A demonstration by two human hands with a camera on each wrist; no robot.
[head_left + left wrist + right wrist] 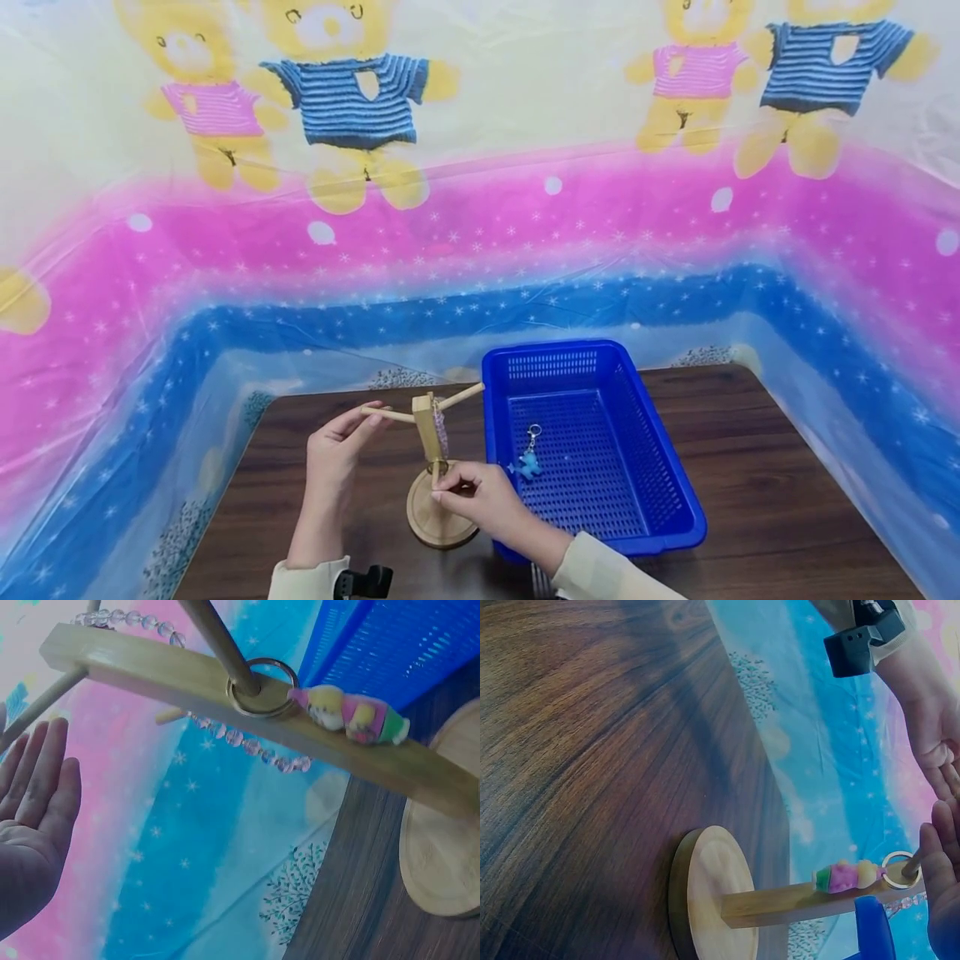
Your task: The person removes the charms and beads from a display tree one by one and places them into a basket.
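A wooden stand (424,425) with a round base and several pegs stands upright left of the basket. My left hand (337,450) pinches the tip of its left peg (393,414) between thumb and fingers. My right hand (483,500) pinches the front peg near its tip, thumb and index finger together. On that front peg hangs the metal ring (262,714) of a keychain; its small yellow, pink and green figure (352,716) lies against the post. A clear pinkish bead bracelet (441,429) hangs on the stand's far side.
Right of the stand sits a blue plastic basket (660,450), its left wall close to my right hand. Inside lies a blue animal keychain (529,464) with a metal clasp. Part of a metal object (542,581) shows under my right sleeve. A patterned curtain (480,308) borders the table.
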